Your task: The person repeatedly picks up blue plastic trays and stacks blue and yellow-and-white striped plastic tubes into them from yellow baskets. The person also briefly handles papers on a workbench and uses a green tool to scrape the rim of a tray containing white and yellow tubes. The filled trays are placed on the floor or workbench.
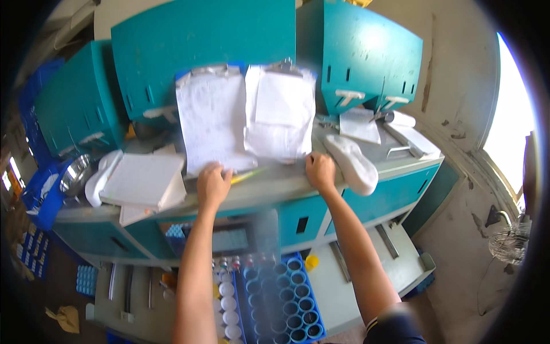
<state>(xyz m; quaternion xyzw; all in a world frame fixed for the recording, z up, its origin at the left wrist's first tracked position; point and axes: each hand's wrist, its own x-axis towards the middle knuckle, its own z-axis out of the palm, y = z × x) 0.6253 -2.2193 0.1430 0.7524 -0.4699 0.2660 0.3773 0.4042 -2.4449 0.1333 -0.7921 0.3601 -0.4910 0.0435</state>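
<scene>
"Head view: where are those 2 clipboards standing?"
"Side by side, before the green cabinet!"
"Hands?"
"Left hand and right hand are curling near the clipboards' lower edges; whether they're pinching, I can't tell."

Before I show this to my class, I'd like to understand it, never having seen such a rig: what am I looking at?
No machine here: just a person's bare left hand and right hand. The one picture comes from a wide fisheye camera on their head, looking down, so straight edges bend. On the grey worktop are a white paper stack at left and a white, shoe-sole-shaped object at right. Between them are a left clipboard with white sheets and a right clipboard with white sheets. Each hand curls near a clipboard's lower edge; whether it grips anything is unclear.
</scene>
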